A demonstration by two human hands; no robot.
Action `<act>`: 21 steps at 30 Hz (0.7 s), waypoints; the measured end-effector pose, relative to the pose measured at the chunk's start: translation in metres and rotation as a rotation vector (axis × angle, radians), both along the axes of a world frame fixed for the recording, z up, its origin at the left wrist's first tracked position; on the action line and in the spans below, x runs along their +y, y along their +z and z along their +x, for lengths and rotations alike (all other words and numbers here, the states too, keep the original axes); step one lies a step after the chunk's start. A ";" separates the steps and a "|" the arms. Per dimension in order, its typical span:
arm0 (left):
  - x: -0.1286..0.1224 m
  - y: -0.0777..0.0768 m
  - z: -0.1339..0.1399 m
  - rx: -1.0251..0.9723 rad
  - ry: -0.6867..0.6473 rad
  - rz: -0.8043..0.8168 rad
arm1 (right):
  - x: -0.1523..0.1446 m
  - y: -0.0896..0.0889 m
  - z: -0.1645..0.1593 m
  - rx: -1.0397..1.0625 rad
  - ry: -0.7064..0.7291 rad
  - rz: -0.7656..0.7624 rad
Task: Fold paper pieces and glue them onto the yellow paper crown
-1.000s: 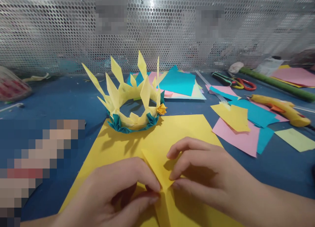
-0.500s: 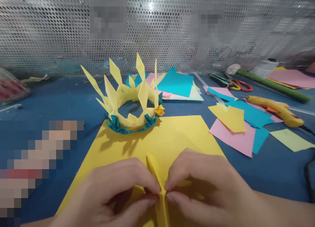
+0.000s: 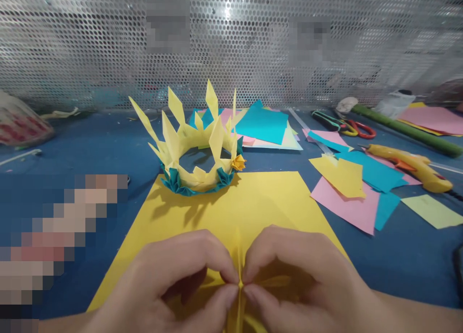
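My left hand [image 3: 181, 280] and my right hand [image 3: 304, 275] meet low in the middle, each with thumb and forefinger pinched on a folded yellow paper piece [image 3: 239, 253]. Its thin upright fold stands between my fingertips; the lower part is partly hidden by my hands. Beneath lies a large yellow sheet [image 3: 267, 198]. Beyond my hands a pale yellow paper crown [image 3: 198, 152] with tall points rests across the sheet's far left corner. Teal folded paper trims its base, and an orange paper flower [image 3: 238, 163] sits at its right side.
Loose coloured papers [image 3: 343, 203] lie to the right, near a yellow glue gun [image 3: 408, 164]. Red-handled scissors [image 3: 361, 129] and a green stick [image 3: 405, 130] are behind. More sheets [image 3: 260, 123] lie behind the crown. A perforated metal screen [image 3: 231, 53] closes the back. A blurred-out shape covers the left.
The folded yellow paper has turned from leaning left to nearly upright, edge-on to me. My fingertips have come closer together. The whole view has shifted slightly.
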State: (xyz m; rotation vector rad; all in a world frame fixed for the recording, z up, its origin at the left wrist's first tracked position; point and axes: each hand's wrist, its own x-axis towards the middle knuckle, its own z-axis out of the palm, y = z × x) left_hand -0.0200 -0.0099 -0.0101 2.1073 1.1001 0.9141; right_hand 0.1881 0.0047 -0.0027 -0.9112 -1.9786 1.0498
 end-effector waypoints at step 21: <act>0.004 0.001 -0.002 -0.090 -0.156 -0.092 | -0.001 -0.002 -0.001 0.125 0.010 0.149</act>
